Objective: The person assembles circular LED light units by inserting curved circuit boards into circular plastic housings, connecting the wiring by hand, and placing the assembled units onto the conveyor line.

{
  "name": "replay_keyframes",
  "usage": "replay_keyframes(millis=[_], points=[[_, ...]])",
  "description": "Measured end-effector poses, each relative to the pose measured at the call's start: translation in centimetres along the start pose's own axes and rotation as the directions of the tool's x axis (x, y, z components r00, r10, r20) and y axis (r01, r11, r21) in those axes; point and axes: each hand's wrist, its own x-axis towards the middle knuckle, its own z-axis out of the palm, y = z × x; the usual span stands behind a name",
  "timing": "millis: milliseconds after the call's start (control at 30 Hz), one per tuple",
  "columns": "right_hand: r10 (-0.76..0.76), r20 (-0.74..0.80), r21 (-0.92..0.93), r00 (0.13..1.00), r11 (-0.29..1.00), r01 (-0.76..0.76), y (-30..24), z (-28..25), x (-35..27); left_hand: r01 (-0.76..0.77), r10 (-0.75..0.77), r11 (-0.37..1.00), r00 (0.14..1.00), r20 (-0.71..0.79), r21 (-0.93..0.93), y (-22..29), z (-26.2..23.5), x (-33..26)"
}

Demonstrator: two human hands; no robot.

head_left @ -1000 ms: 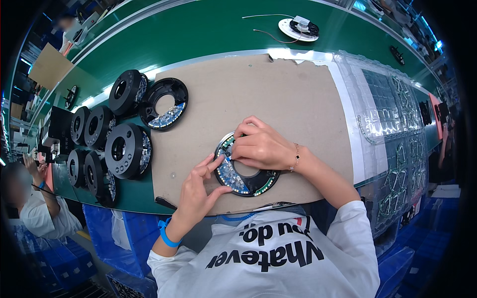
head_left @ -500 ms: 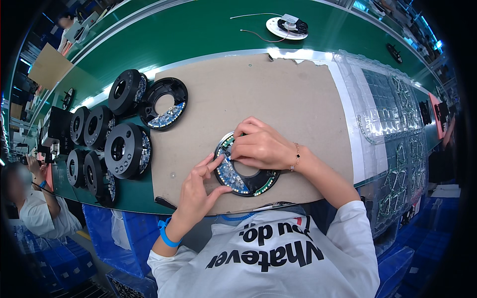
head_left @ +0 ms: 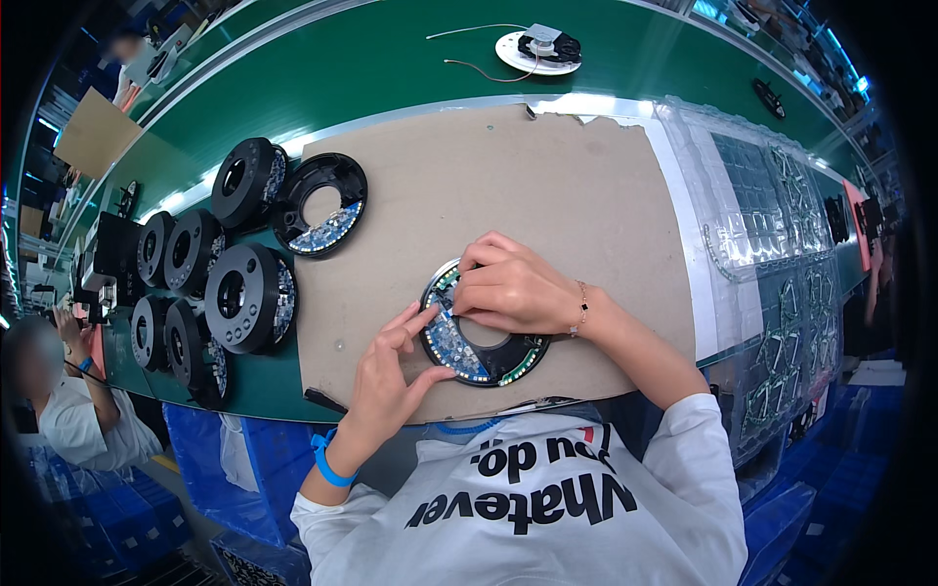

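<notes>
A black ring-shaped housing (head_left: 511, 369) lies on the cardboard in front of me, with a blue circuit board (head_left: 454, 352) on its left part and a green strip with small pale squares along its rim. My left hand (head_left: 388, 364) grips the ring's left side, thumb at the lower rim and index finger on the board's upper end. Over the ring's upper left part, my right hand (head_left: 513, 288) is closed, its fingertips pinched down at the board near my left index finger. What they pinch is hidden. Another open black ring housing (head_left: 352, 195) with a blue board lies at upper left.
Several dark grey round units (head_left: 234, 293) stand on the green table at left. Clear plastic trays (head_left: 752, 205) with green strips lie at right. Beyond the cardboard (head_left: 547, 186), a white disc (head_left: 513, 57) with wires rests on a green belt (head_left: 391, 63). A co-worker (head_left: 78, 420) sits at far left.
On the green belt, the white disc with wires has shifted left, and a small black part at far right has moved slightly too. My hands and the ring housing look almost unchanged.
</notes>
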Motion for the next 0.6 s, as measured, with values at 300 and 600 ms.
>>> replay_keyframes(millis=[300,600], points=[[0.002,-0.008,0.015,1.0,1.0,-0.002,0.0,0.2,0.0,-0.11,0.115,0.988,0.993,-0.037,0.107,-0.1,0.3,-0.3],[-0.003,-0.023,0.017,1.0,1.0,0.004,0.1,0.4,0.1,-0.19,0.123,0.935,0.966,0.227,0.299,1.5,-0.3,0.5]])
